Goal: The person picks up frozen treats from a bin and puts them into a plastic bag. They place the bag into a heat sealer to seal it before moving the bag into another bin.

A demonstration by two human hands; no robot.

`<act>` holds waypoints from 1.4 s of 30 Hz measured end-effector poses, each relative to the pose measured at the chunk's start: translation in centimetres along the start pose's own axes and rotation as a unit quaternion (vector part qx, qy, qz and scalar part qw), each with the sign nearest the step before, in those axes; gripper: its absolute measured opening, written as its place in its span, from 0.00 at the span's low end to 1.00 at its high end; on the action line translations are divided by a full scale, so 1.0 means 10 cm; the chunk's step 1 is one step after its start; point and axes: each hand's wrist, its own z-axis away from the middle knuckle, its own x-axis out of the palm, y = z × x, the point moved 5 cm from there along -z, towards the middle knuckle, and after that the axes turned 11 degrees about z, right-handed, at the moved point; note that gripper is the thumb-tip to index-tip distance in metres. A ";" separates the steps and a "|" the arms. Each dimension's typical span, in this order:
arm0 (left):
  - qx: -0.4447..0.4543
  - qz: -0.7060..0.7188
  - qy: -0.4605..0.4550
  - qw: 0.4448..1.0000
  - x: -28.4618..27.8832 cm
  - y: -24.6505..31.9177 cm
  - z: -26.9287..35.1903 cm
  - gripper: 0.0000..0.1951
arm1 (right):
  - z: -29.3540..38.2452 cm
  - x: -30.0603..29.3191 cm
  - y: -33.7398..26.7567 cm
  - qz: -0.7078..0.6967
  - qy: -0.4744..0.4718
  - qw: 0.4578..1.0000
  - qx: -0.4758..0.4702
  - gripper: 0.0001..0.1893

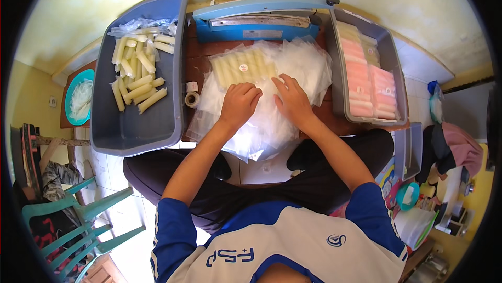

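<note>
My left hand (240,102) rests at the lower edge of a clear plastic pack of pale green sticks (239,67), its fingers curled; whether they pinch the plastic is unclear. Just beyond the pack's right end is my right hand (289,98), fingers spread over a pile of clear plastic bags (259,126). The pack lies on that pile and bears a round sticker. Behind it stands a blue impulse sealer (257,20) with its arm raised. At the left, a grey tub (137,134) holds loose wrapped pale green sticks (145,61).
A grey bin (337,67) at the right holds pink packs (357,71) and pale green ones. Tape rolls (192,99) lie beside the left tub. A turquoise basin (70,94) stands far left, near a green plastic chair (84,212). Another person (461,145) is at the far right.
</note>
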 end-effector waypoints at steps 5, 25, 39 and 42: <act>0.011 -0.007 -0.003 1.000 0.02 0.01 0.01 0.03 | -0.03 0.16 0.12 -0.003 -0.052 0.999 0.010 0.21; 0.004 -0.029 -0.033 0.999 0.10 -0.06 0.07 0.03 | -0.40 0.31 0.05 0.070 -0.030 0.986 -0.145 0.16; 0.000 -0.039 -0.046 0.998 0.12 -0.08 0.07 0.02 | -0.42 0.49 0.21 0.080 -0.041 0.992 -0.084 0.08; 0.003 -0.040 -0.042 0.998 0.11 -0.09 0.08 0.02 | -0.47 0.39 0.11 0.040 -0.016 0.996 -0.072 0.09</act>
